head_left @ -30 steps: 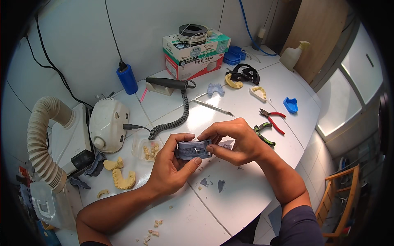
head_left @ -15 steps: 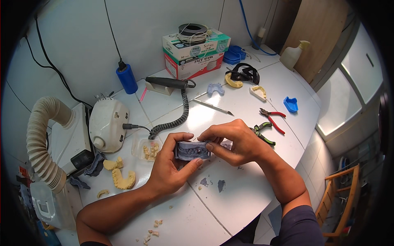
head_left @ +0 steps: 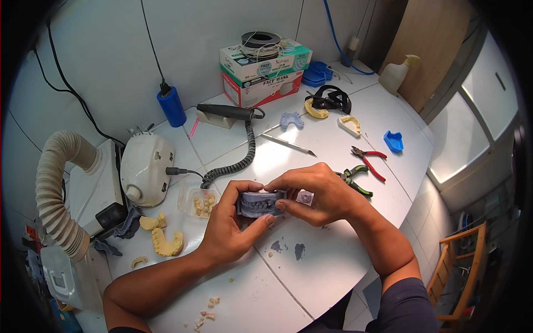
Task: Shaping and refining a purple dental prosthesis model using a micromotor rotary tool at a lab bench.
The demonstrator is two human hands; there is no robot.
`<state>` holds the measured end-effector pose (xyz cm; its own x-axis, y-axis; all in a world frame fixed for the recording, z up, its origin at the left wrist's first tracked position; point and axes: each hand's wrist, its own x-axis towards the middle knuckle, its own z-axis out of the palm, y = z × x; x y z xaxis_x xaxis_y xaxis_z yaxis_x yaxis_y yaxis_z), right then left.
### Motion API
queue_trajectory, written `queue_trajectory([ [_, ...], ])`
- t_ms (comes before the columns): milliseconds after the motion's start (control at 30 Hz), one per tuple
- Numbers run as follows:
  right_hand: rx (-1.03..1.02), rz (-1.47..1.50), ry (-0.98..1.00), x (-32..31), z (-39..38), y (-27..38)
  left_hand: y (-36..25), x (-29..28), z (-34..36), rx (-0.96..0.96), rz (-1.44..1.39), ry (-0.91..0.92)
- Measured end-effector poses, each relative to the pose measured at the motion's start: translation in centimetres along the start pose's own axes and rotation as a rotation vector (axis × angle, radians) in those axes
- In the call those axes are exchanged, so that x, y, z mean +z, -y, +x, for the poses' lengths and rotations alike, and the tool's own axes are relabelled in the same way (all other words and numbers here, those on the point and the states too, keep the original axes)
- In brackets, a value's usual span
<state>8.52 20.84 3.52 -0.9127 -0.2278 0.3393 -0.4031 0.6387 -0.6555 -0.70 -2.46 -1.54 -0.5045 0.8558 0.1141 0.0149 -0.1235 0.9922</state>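
Note:
A grey-blue dental cast (head_left: 256, 205) with a row of teeth along its front is held between my hands above the white tiled table. My left hand (head_left: 230, 227) wraps round its left side, thumb below the front and fingers behind. My right hand (head_left: 311, 194) grips its right end, thumb on the front face and index finger over the top edge. Its other fingers are curled and partly hidden. Grey scraps (head_left: 300, 251) lie on the table just below the cast. Left of it, a clear plastic box (head_left: 185, 203) holds several small cream teeth.
Yellow casts (head_left: 167, 242) lie left of my left forearm, near a white motor unit (head_left: 145, 169) and a ribbed hose (head_left: 50, 183). A carving knife (head_left: 288, 145) and a handpiece (head_left: 225, 111) lie beyond my hands. Green-handled pliers (head_left: 355, 182) and red-handled cutters (head_left: 373, 165) lie to the right.
My right thumb has slid slightly left along the front of the cast, and the index finger has shifted a little left over its top. The left hand stays almost still.

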Motion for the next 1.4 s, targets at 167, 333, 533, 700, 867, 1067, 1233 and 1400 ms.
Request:
queue_trajectory([
  [167,-0.002,-0.007,0.000,-0.06,0.01,0.12,-0.16,0.02,0.01,-0.005,0.004,0.007],
  [333,0.051,-0.006,0.014,-0.10,-0.01,0.37,0.24,0.00,0.00,0.007,0.002,-0.006],
  [533,0.039,-0.018,0.003,-0.06,-0.01,0.42,0.26,-0.05,0.02,0.013,0.002,-0.014],
  [700,0.051,-0.008,0.006,-0.04,0.04,0.41,0.41,0.19,0.09,0.032,-0.021,-0.060],
  [867,0.039,-0.009,0.002,0.07,0.05,0.18,0.45,0.07,0.08,0.019,0.005,-0.073],
  [1067,-0.006,-0.015,-0.027,0.18,-0.04,-0.16,-0.22,0.35,0.13,-0.039,-0.050,-0.081],
  [1233,-0.012,-0.021,-0.027,0.27,0.03,-0.19,0.05,0.25,0.07,-0.016,-0.041,-0.077],
  [1400,0.038,-0.045,-0.004,0.06,0.08,0.10,-0.15,0.00,0.02,0.044,0.042,-0.052],
])
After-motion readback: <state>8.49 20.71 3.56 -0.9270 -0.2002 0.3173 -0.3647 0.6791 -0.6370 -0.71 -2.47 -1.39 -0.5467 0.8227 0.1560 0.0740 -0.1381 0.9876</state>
